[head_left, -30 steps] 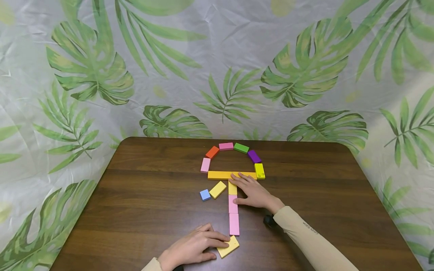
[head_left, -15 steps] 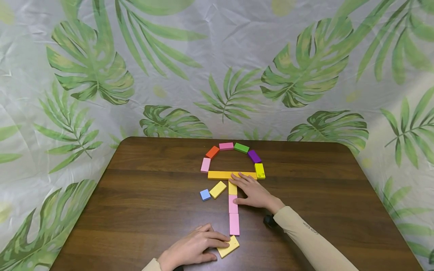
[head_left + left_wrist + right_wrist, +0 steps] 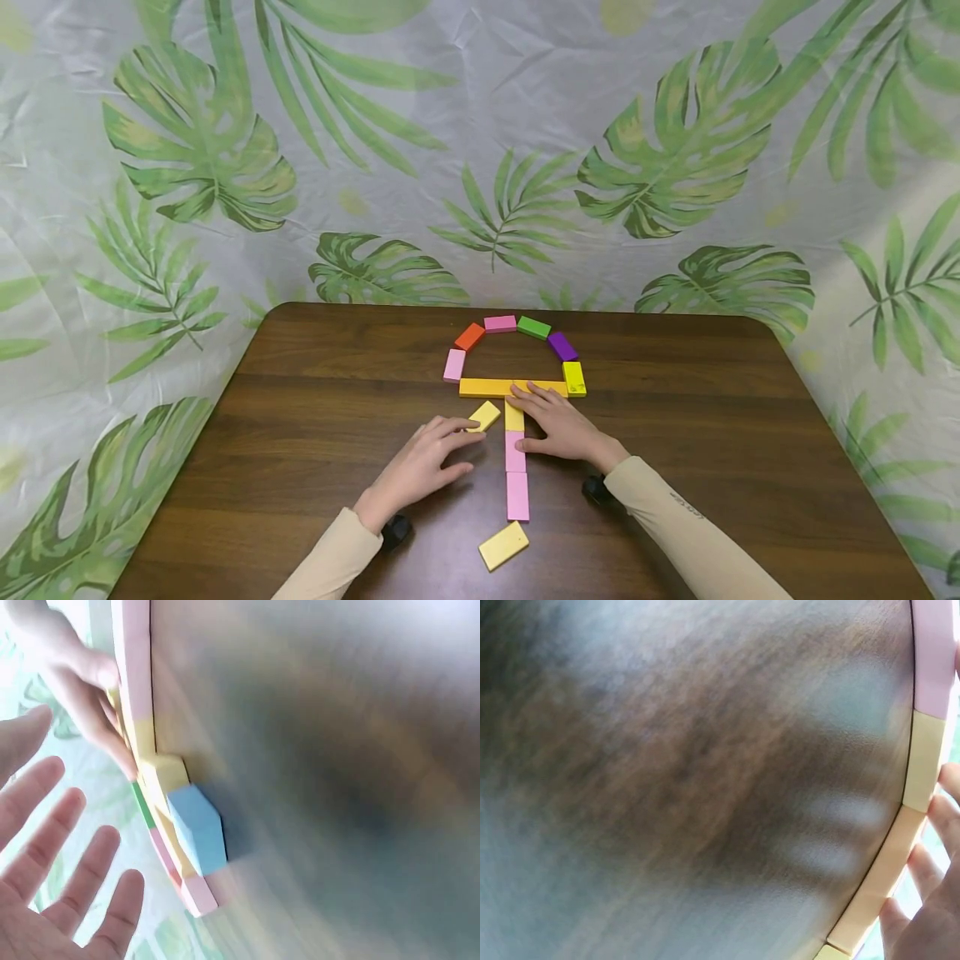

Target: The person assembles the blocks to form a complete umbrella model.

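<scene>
My left hand (image 3: 420,462) reaches over the table with its fingers spread and nothing in them. Its fingertips overlap a loose yellow block (image 3: 489,412) in the head view. The blue block (image 3: 196,829) stands beside that yellow one in the left wrist view; from the head, the hand hides it. My right hand (image 3: 566,427) rests with spread fingers on the row of orange blocks (image 3: 483,387), its thumb at an upright line of pink blocks (image 3: 517,496). A yellow block (image 3: 514,417) joins the line to the orange row.
An arch of coloured blocks, among them a red one (image 3: 470,337), a green one (image 3: 534,327) and a purple one (image 3: 562,346), curves above the orange row. Another yellow block (image 3: 504,546) lies tilted below the pink line. A leaf-patterned curtain (image 3: 525,125) hangs behind the table.
My left hand has let go of the lower yellow block and moved up the table to the loose yellow and blue blocks. The right hand has stayed in place.
</scene>
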Tool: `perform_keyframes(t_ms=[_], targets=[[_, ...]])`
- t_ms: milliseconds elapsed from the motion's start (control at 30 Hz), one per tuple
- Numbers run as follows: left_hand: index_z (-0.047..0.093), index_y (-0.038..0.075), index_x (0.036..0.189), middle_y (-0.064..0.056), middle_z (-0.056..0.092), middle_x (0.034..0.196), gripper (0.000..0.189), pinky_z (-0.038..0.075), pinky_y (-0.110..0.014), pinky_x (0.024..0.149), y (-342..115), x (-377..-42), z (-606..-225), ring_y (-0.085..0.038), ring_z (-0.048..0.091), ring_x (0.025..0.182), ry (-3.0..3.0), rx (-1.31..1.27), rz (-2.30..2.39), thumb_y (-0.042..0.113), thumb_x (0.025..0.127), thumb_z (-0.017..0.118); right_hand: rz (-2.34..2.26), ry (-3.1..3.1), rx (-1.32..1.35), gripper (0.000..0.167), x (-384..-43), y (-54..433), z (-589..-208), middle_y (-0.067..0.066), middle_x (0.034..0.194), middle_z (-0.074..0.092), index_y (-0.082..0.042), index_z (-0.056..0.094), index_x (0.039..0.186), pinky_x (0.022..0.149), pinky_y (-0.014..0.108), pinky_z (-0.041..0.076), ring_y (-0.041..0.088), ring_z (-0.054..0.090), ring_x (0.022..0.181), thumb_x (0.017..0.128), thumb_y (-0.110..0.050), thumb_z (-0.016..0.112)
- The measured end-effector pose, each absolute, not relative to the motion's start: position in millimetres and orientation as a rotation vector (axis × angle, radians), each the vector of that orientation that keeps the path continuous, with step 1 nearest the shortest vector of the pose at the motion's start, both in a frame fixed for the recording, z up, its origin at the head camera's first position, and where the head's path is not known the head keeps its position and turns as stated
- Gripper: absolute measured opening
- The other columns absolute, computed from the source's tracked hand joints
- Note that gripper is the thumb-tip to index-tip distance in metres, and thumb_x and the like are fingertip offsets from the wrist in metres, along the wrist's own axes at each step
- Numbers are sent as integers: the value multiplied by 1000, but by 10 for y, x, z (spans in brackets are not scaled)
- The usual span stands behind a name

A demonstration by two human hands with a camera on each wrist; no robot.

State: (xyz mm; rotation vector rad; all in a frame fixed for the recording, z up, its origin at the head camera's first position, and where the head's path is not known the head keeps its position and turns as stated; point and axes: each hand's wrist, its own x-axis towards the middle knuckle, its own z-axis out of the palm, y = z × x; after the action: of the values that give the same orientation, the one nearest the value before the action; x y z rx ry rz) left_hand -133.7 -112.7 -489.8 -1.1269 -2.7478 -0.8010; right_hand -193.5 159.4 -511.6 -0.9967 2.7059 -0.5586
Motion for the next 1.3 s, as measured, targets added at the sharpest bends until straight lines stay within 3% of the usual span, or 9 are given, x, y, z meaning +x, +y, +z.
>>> perform_keyframes(t_ms=[500, 933, 1167, 1300], targets=[[62, 13, 130, -9, 54, 133, 47, 42, -47, 94, -935, -1754, -5014, -27, 50, 118, -2908, -1052, -642, 25, 86, 73, -562, 2691, -974, 77, -1933, 1603, -5123, 5, 156, 23, -12, 33, 150, 113, 51, 8, 30, 12, 144, 88, -49, 61], [64, 11, 126, -10, 54, 130, 43, 42, -46, 97, -825, -1838, -5060, -26, 52, 118, -2959, -1028, -607, 16, 85, 74, -559, 2699, -982, 77, -1932, 1602, -5128, 5, 156, 24, -13, 33, 150, 113, 50, 8, 29, 12, 144, 88, -51, 60], [65, 13, 125, -9, 55, 127, 43, 41, -39, 85, -806, -1839, -5052, -25, 55, 111, -2951, -1015, -600, 15, 83, 76, -567, 2700, -980, 77, -1932, 1603, -5125, 5, 156, 24, -12, 34, 150, 113, 50, 8, 30, 12, 144, 88, -51, 60], [65, 13, 126, -8, 58, 120, 44, 43, -38, 86, -790, -1840, -5049, -24, 57, 104, -2970, -988, -598, 16, 83, 76, -560, 2703, -974, 78, -1933, 1604, -5129, 5, 156, 24, -13, 34, 150, 113, 50, 8, 29, 12, 144, 88, -52, 59]])
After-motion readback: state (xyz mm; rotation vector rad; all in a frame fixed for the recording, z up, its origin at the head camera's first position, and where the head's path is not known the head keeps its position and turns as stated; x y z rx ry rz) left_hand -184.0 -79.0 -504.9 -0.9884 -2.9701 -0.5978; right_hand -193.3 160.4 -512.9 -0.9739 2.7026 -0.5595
